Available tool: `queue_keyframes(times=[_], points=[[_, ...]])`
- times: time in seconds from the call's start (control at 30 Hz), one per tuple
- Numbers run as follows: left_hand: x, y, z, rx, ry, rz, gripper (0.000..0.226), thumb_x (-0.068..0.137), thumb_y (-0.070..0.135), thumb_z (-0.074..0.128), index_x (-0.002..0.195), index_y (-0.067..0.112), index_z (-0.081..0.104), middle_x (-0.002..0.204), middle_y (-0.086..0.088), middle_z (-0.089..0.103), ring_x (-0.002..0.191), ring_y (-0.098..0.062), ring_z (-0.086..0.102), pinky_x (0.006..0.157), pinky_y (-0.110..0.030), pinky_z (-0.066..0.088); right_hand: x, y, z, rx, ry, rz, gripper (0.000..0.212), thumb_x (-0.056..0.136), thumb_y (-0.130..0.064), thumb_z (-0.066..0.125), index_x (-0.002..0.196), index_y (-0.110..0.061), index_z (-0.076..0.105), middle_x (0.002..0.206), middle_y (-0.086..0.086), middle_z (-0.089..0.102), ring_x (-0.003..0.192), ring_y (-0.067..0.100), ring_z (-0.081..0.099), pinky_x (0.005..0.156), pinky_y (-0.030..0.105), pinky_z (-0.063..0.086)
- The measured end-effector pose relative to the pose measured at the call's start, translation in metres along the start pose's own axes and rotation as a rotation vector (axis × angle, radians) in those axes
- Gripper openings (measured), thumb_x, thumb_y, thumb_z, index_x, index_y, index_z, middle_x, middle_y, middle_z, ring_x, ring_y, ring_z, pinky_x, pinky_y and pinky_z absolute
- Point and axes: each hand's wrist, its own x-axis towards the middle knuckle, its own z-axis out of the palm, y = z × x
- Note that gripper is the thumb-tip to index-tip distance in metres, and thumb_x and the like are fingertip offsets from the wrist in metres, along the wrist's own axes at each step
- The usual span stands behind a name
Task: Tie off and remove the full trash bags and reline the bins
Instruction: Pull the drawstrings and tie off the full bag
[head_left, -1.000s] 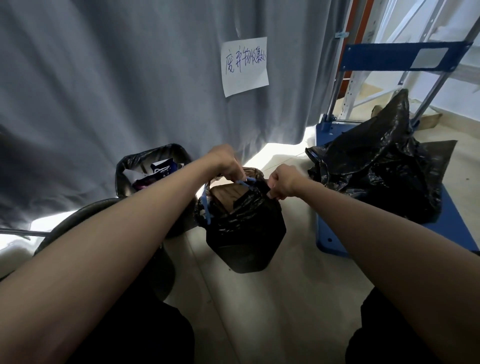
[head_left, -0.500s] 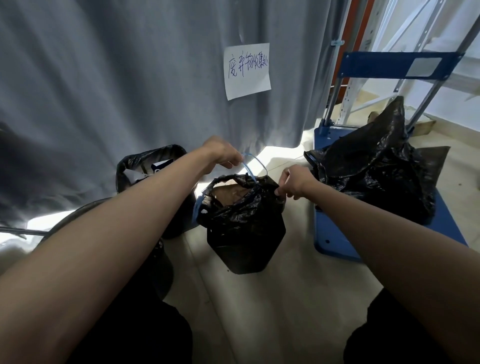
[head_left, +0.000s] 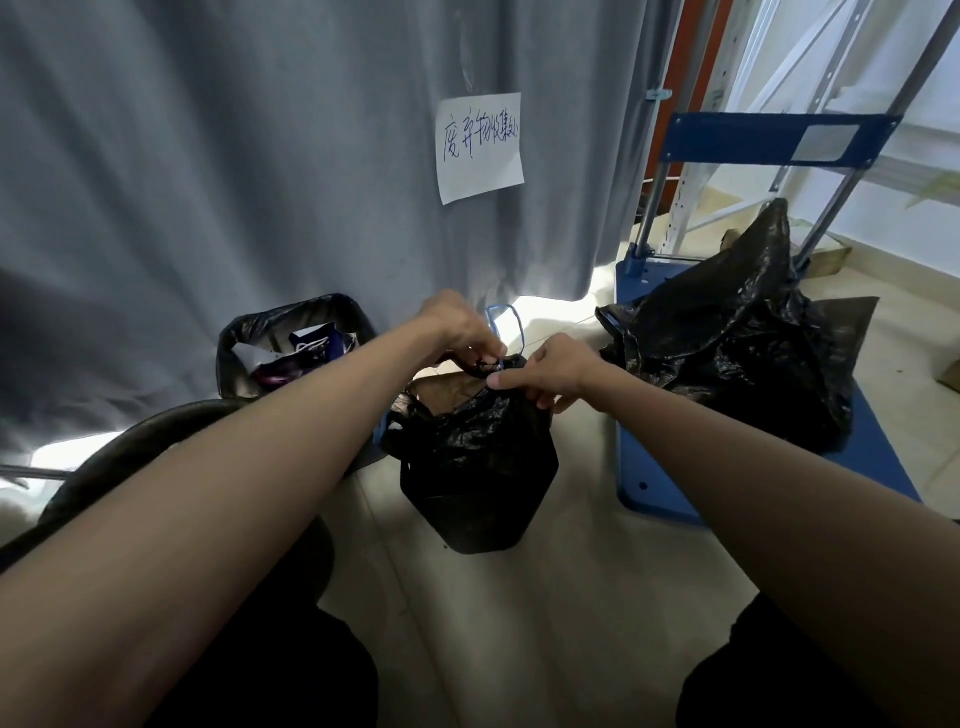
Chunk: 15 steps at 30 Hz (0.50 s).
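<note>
Trash bag (head_left: 480, 462), black and bulging, stands on the pale floor (head_left: 519, 623) between a lined bin (head_left: 291, 332) and a blue cart (head_left: 769, 467), its mouth gathered so the contents cannot spill. A person's left hand (head_left: 460, 332) pinches the bunched neck beside a blue drawstring loop (head_left: 506, 325), while the right hand (head_left: 553, 369) grips the plastic opposite, apparently to cinch a knot. Another filled black bag (head_left: 737, 332) rests on the cart, likely staged for hauling away.

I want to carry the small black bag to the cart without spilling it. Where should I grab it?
Grip the bunched neck of the small black bag, from above. The left hand and right hand already pinch it there by the blue drawstring; the mouth beside it still gapes.
</note>
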Motion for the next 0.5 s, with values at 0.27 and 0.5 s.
queue_keyframes(times=[0.27,0.5], points=[[0.006,0.004,0.005,0.048,0.106,-0.001,0.029,0.067,0.009,0.086,0.091,-0.003,0.076,0.086,-0.015,0.074,0.08,-0.025,0.07,0.087,-0.038,0.056,0.012,0.003,0.02,-0.063,0.199,-0.011,0.022,0.07,-0.024,0.084,0.081,-0.008,0.073,0.085,0.014,0.072,0.088,0.033,0.07,0.084,0.044,0.057],[0.019,0.003,-0.023,0.058,0.245,0.01,0.013,0.069,0.012,0.083,0.067,0.008,0.072,0.067,-0.003,0.071,0.058,-0.01,0.065,0.085,-0.03,0.058,0.007,0.016,0.028,-0.455,-0.055,-0.037,0.02,0.073,-0.02,0.08,0.077,-0.012,0.062,0.054,0.0,0.062,0.053,0.018,0.066,0.065,0.032,0.058]])
